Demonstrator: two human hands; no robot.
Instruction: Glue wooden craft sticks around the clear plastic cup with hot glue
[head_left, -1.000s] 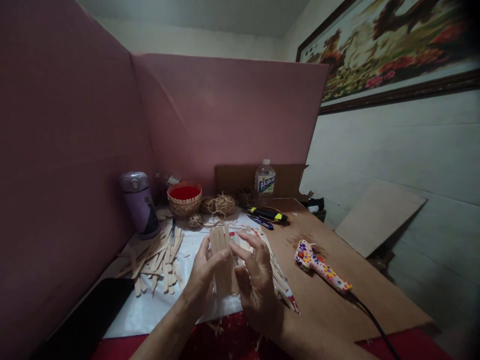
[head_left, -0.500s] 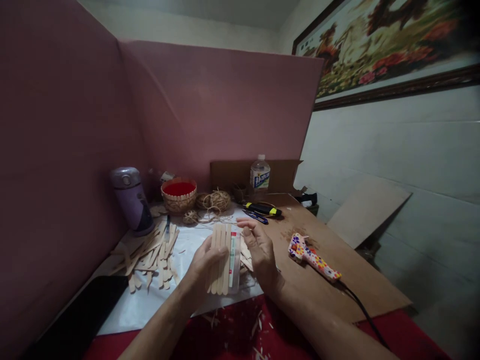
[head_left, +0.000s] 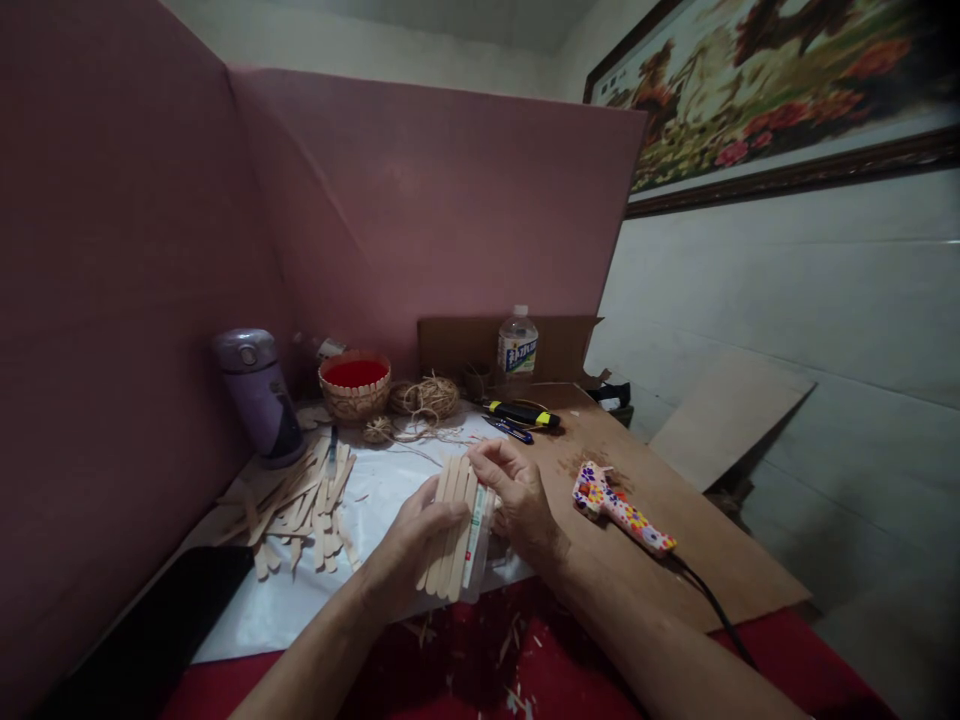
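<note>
My left hand (head_left: 409,540) is wrapped round the left side of a clear plastic box (head_left: 477,550) with a printed label, its thumb lying across the front. Several pale wooden craft sticks (head_left: 448,535) lie side by side, lengthwise, over that box, covering most of its face; a strip of label shows at their right. At the upper right corner, my right hand (head_left: 521,500) has thumb and fingers closed on the box's edge beside the stick ends. Its lower fingers are partly hidden behind the box. Box and sticks are held tilted above the table's front edge.
Loose craft sticks (head_left: 322,510) lie on a white sheet (head_left: 262,620) at left, near a purple bottle (head_left: 259,400). Behind are a red-lined bowl (head_left: 356,390), twine (head_left: 427,397), a water bottle (head_left: 517,345) and cutters (head_left: 521,413). A corded flowered glue gun (head_left: 622,510) lies on cardboard (head_left: 705,570).
My right hand came away from the box, fingers raised, then returned to its upper right corner. The box with its sticks is now tilted more to the right. The view has shifted slightly.
</note>
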